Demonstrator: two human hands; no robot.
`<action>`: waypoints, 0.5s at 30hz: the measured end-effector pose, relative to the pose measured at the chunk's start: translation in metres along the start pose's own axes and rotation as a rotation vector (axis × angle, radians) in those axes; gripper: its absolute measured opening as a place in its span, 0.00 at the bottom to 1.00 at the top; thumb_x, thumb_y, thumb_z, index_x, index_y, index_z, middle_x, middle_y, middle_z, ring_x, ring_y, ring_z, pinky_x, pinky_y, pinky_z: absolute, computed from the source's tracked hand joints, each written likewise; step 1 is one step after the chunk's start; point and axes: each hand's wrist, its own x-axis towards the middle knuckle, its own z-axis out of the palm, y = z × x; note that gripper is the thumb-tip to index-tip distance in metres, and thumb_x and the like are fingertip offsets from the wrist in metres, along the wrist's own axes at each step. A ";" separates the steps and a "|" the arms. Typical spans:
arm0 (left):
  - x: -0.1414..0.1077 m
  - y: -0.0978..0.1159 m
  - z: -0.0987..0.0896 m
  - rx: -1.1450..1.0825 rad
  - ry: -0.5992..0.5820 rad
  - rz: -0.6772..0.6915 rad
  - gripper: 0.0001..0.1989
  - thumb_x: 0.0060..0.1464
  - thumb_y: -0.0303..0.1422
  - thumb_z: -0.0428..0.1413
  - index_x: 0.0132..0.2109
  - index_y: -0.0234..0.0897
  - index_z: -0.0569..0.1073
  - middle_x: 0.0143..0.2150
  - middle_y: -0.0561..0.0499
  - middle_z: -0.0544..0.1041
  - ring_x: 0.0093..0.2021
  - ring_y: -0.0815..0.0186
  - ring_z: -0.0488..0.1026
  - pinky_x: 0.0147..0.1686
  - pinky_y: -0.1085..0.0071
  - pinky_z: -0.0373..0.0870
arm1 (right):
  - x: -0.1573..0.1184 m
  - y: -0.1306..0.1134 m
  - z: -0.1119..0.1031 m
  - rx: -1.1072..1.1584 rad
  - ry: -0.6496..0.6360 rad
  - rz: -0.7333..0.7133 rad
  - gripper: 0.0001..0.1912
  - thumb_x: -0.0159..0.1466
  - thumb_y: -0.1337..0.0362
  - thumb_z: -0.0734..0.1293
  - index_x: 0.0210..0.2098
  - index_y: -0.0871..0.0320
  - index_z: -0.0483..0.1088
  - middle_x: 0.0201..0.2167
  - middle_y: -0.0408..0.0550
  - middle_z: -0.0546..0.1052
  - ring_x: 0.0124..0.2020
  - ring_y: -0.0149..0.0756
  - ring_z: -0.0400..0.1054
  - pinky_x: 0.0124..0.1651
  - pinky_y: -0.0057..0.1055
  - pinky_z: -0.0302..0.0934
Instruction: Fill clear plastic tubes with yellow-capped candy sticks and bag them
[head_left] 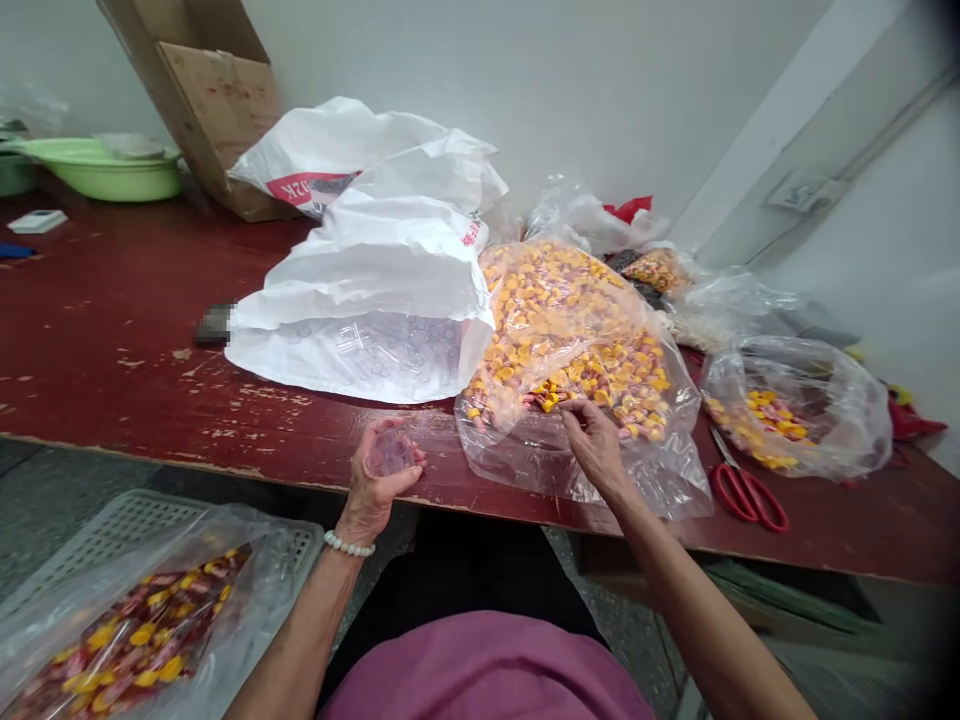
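Observation:
My left hand [381, 470] is curled around a small clear plastic cup [390, 452] at the table's front edge. My right hand [595, 440] reaches into the opening of a large clear bag [517, 465] of small yellow and pink-red pieces [555, 290]. Its thumb and fingertips are pinched beside a bright yellow piece [550, 402]; whatever lies between them is too small to make out. Left of that bag, a white woven sack [375, 265] lies with its mouth towards me, showing many clear plastic containers [382, 350] inside.
Red-handled scissors [750, 495] lie right of the big bag, near a smaller clear bag [840, 410] of similar pieces. Below left, a pale plastic crate [112, 525] carries another filled bag [142, 640]. A cardboard box [225, 110] and green basin [112, 175] stand behind.

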 end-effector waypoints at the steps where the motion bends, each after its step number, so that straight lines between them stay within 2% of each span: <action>1: 0.001 -0.002 0.002 0.018 0.004 -0.004 0.30 0.36 0.25 0.65 0.48 0.41 0.65 0.34 0.55 0.70 0.34 0.67 0.72 0.35 0.68 0.73 | 0.004 0.006 0.003 -0.055 -0.012 -0.021 0.12 0.61 0.62 0.59 0.37 0.59 0.71 0.33 0.50 0.74 0.35 0.38 0.67 0.41 0.39 0.62; 3: 0.002 -0.004 0.005 0.059 0.013 -0.004 0.30 0.36 0.25 0.65 0.48 0.41 0.65 0.34 0.55 0.70 0.33 0.68 0.72 0.34 0.70 0.72 | 0.011 0.007 0.019 -0.131 -0.040 -0.068 0.10 0.58 0.65 0.62 0.37 0.58 0.73 0.39 0.54 0.74 0.42 0.44 0.65 0.48 0.45 0.59; 6: 0.003 -0.005 0.004 0.095 0.011 0.009 0.31 0.36 0.25 0.65 0.49 0.41 0.65 0.35 0.55 0.70 0.34 0.68 0.72 0.35 0.70 0.72 | 0.017 -0.012 0.059 -0.275 -0.085 -0.151 0.11 0.56 0.66 0.65 0.39 0.57 0.73 0.45 0.58 0.72 0.50 0.52 0.60 0.52 0.53 0.52; 10: 0.002 -0.003 0.003 0.108 0.006 0.011 0.31 0.35 0.25 0.65 0.49 0.41 0.65 0.35 0.55 0.70 0.35 0.68 0.72 0.35 0.70 0.73 | 0.024 -0.042 0.106 -0.245 -0.223 -0.361 0.17 0.58 0.57 0.66 0.46 0.56 0.70 0.48 0.55 0.72 0.53 0.53 0.58 0.56 0.58 0.45; 12: 0.002 -0.003 0.003 0.123 0.010 0.010 0.32 0.35 0.25 0.66 0.49 0.41 0.65 0.36 0.55 0.70 0.34 0.68 0.72 0.35 0.70 0.73 | 0.028 -0.050 0.118 -0.200 -0.265 -0.421 0.18 0.58 0.56 0.66 0.47 0.54 0.68 0.49 0.50 0.72 0.55 0.50 0.58 0.58 0.55 0.43; 15: 0.002 -0.004 0.003 0.161 0.000 0.019 0.32 0.36 0.25 0.66 0.50 0.41 0.65 0.36 0.54 0.70 0.35 0.68 0.72 0.36 0.71 0.72 | 0.030 -0.050 0.117 -0.145 -0.288 -0.424 0.14 0.57 0.61 0.68 0.43 0.53 0.69 0.48 0.43 0.73 0.56 0.46 0.58 0.59 0.52 0.41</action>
